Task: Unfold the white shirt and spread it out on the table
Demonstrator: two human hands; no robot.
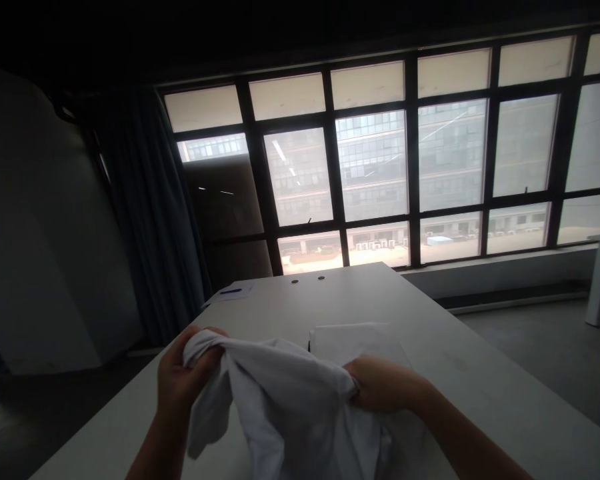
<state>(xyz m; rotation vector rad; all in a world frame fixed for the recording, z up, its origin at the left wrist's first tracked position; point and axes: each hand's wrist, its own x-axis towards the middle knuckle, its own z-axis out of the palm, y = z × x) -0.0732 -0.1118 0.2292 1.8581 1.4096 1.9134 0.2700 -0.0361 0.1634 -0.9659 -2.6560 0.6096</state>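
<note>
Two hands (180, 373) (375, 383) grip what seems one cloth (295, 387).

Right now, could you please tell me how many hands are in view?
2. The left hand grips a bunched part of the white cloth toward the picture's left; the right hand grips it farther right. I see no others.
</note>
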